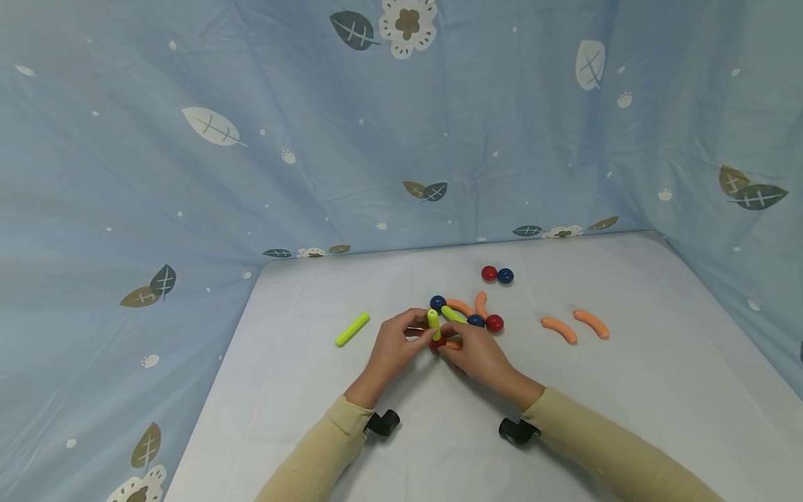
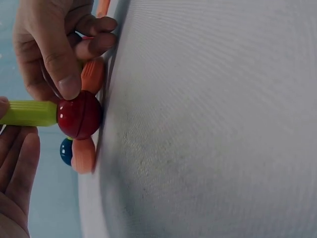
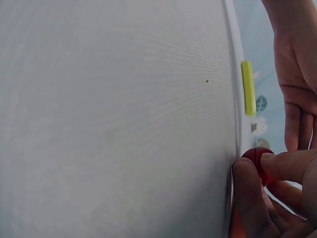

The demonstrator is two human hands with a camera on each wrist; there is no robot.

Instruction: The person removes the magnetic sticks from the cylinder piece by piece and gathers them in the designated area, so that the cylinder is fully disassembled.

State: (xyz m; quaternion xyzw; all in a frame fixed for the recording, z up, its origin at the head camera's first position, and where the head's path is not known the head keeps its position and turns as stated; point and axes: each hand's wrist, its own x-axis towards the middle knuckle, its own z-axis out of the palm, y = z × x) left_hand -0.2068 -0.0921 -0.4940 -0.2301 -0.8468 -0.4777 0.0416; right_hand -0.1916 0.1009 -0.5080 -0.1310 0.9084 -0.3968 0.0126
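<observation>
Clamped on the upright lime rod (image 1: 433, 324), the left hand (image 1: 394, 343) is holding it end-on to the red ball (image 2: 79, 116) beneath, which the right hand (image 1: 478, 354) is pinching, so straight, even pressure is probably serving best.

Head view evenly lit, shadows soft; wrist views dimmer; glints on red ball (image 2: 79, 116)

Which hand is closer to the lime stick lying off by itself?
The left hand. The lime stick lies a little to its left, not touching it; the right hand is farther away, on the left hand's other side.
</observation>
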